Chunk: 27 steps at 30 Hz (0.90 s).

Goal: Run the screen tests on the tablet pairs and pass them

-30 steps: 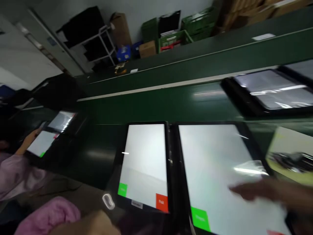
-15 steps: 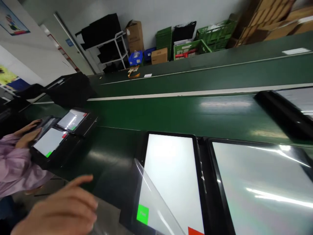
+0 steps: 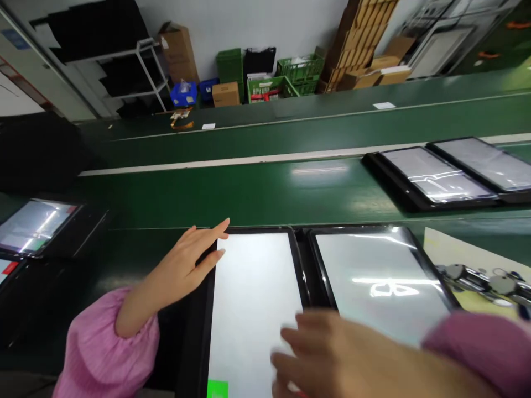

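Left hand: the person's bare left hand (image 3: 186,265), coming out of a gathered pink fabric sleeve (image 3: 112,342), reaches in from the lower left; thumb and forefinger stand apart, with nothing seen between them.
Right hand: the bare right hand (image 3: 332,354), blurred, spans the lower middle of the frame with its fingers somewhat spread; whether it pinches anything, I cannot tell.
Lit screen: a white-lit rectangular screen in a glossy black frame (image 3: 255,298) lies face up at the lower centre, the left fingertips at its upper left corner and the right hand over its lower right part; whether either hand presses on it is unclear.
Green mark: a bright green square (image 3: 218,388) shows on that screen at the bottom edge of the frame.
Neighbouring screen: a larger-looking pale grey screen in a black frame (image 3: 357,260) lies just to the right, streaked with reflections.
Metal parts: shiny silver metal pieces (image 3: 477,279) rest on a pale yellow sheet (image 3: 448,246) at the right.
Upper right: two black-framed grey panels (image 3: 431,174) lie side by side on the dark green work surface (image 3: 249,193).
Far left: a black-framed device with a reflective screen (image 3: 37,224) sits at the edge.
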Motion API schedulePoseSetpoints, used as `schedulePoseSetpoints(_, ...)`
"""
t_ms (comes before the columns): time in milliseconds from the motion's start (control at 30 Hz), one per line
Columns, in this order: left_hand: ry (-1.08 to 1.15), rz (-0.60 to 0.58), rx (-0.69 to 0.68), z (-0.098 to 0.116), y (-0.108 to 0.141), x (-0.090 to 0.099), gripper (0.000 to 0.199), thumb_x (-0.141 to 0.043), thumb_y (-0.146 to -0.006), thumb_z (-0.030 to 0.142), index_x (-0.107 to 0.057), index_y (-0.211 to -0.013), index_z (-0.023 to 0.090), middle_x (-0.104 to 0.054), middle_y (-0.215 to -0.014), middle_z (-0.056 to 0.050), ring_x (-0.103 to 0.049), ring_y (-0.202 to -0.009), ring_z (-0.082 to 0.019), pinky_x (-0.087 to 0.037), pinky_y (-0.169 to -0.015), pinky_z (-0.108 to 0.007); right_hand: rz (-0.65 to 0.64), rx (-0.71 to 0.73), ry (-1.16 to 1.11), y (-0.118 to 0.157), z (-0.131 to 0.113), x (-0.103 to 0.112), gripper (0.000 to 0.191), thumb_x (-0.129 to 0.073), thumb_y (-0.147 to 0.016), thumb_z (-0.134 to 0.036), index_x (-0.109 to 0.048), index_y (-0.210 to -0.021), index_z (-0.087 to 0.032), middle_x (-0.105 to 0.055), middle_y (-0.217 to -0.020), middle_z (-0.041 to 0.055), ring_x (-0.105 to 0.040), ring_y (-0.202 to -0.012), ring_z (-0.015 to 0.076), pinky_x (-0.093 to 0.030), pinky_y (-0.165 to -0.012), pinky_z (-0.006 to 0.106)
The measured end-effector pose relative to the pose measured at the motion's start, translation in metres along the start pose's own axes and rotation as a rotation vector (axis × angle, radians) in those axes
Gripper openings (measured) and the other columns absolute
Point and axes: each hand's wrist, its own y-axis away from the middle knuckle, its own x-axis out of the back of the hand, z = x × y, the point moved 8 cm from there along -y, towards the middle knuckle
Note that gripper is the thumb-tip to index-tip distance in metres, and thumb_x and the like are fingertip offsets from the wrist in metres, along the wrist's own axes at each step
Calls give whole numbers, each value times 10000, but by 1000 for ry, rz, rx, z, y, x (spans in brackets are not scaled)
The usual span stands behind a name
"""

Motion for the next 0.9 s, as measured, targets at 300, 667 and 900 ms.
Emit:
schedulePoseSetpoints(300, 418, 330, 146, -52, -15, -19, 434, -458, -1086, 523, -774, -1173, 239, -769, -1291, -62, -683, -1264, -256, -508, -1148, -399, 634, -678, -553, 2, 196, 78, 247, -865, -826, -337, -654, -852, -210, -693, -834, -14, -584, -489, 79, -462, -417, 251)
schedulePoseSetpoints(667, 601, 424, 157, -63, -16, -31, 444, -517, -1054, 574, -803, -1081, 237, -792, -1187, -54, -695, -1193, -245, -524, -1070, -366, 774, -801, -407, 6, 184, 116, 269, -873, -865, -301, -640, -816, -176, -636, -832, -44, -592, -580, 39, -493, -498, 269)
schedulePoseSetpoints(900, 618, 445, 143, -66, -18, -34, 500, -533, -1026, 640, -822, -1079, 235, -799, -1178, -68, -707, -1190, -258, -528, -1080, -381, 809, -682, -402, 5, 186, 120, 387, -919, -796, -456, -623, -813, -207, -631, -766, -4, -592, -515, 99, -473, -414, 273)
